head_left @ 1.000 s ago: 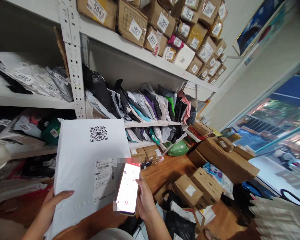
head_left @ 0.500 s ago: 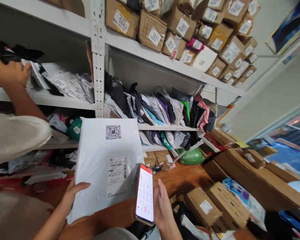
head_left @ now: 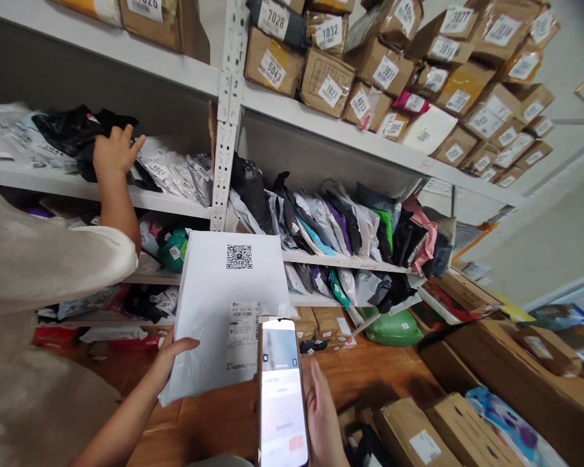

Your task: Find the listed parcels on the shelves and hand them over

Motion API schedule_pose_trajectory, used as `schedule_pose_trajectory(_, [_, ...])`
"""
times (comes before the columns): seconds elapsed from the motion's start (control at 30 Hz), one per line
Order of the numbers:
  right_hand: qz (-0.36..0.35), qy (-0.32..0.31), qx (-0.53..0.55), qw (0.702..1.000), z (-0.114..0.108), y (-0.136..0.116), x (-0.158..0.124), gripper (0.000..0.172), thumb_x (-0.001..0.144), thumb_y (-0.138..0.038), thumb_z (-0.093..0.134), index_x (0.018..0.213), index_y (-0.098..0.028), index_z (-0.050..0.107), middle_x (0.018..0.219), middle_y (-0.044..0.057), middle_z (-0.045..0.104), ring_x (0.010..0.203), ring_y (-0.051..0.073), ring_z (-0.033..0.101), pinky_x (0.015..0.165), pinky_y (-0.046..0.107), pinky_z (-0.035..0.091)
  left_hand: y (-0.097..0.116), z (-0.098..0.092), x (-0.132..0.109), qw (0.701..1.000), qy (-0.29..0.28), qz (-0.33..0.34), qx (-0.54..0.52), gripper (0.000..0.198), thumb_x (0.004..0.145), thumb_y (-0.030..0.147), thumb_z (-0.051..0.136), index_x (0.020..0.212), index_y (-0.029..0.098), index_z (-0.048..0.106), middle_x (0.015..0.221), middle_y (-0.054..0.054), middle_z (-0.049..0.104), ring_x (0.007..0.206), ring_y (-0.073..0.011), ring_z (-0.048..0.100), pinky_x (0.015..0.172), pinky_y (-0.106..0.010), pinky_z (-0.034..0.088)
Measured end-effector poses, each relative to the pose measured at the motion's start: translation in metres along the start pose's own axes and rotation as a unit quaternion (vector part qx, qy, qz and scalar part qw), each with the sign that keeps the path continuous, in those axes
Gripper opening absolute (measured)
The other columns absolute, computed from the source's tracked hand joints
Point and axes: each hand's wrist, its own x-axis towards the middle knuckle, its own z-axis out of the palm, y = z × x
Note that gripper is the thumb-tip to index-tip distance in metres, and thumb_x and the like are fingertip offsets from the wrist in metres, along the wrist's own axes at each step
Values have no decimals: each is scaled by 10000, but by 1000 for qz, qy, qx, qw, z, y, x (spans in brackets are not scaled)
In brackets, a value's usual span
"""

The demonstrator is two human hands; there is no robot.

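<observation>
My left hand point(head_left: 172, 360) grips the lower left edge of a white mailer bag point(head_left: 204, 331), its thumb across the front. The bag is held nearly upright and has a printed QR code point(head_left: 239, 257) near its top and a shipping label point(head_left: 243, 334) lower down. In my right hand point(head_left: 321, 408) is a smartphone point(head_left: 282, 402), held upright in front of the bag's lower right corner. Its lit screen has a camera-like picture at the top and a pale page below. The phone covers part of the label's right side.
At left, another person's hand point(head_left: 118, 154) touches black parcels point(head_left: 73, 133) on a shelf. Numbered cardboard boxes point(head_left: 328, 84) fill the upper rack, with bagged parcels point(head_left: 340, 220) standing below. Cartons point(head_left: 413, 434) lie on the floor at lower right, near a green bag point(head_left: 394, 329).
The phone screen has switched from a page of red icons to a camera-like page. The view has shifted left, and the phone sits lower relative to the bag. The other person's hand shows more fully.
</observation>
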Motion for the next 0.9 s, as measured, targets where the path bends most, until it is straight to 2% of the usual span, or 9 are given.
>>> schedule_pose_trajectory(0.1, [17,-60,-5,998,18,-1,-6,509,527,-617,765,859,-231,742,930,43,752,917,267,668,862,372,511,-3,0,3,1000,-18,7,-10,516,456,254,688,947,199,538,749,4,660,668,-228,599,620,-323,459])
schedule_pose_trajectory(0.23, [20,-125,-15,992,24,4,-8,497,668,-614,673,976,-227,713,898,48,750,802,230,673,759,343,528,-8,-1,7,999,-39,15,-20,520,481,251,694,975,205,540,838,-10,665,754,-256,616,661,-339,466])
schedule_pose_trajectory(0.43, [2,-139,-26,990,20,7,-3,447,704,-597,652,960,-236,708,916,26,740,879,216,655,825,317,501,-9,-3,6,999,-30,20,-19,435,485,252,695,889,195,545,793,1,666,685,-223,608,622,-308,454])
schedule_pose_trajectory(0.57, [17,-149,-16,988,22,8,-3,452,733,-588,628,995,-225,697,908,28,742,839,218,658,854,340,488,-7,-4,4,999,-27,14,-14,445,493,259,693,908,205,544,766,3,667,674,-228,615,618,-310,462])
schedule_pose_trajectory(0.73, [6,-112,-13,994,23,8,-3,444,662,-594,692,926,-238,724,990,12,736,954,212,633,867,293,475,-2,0,0,999,-34,18,-3,540,513,260,682,1031,222,535,787,12,663,694,-214,615,615,-288,466])
schedule_pose_trajectory(0.9, [2,-114,-21,993,20,9,-1,451,702,-587,659,973,-229,709,1030,29,726,1001,232,619,900,330,458,-1,2,-2,999,-31,15,-5,499,492,260,691,964,216,536,790,3,658,673,-215,604,617,-296,470])
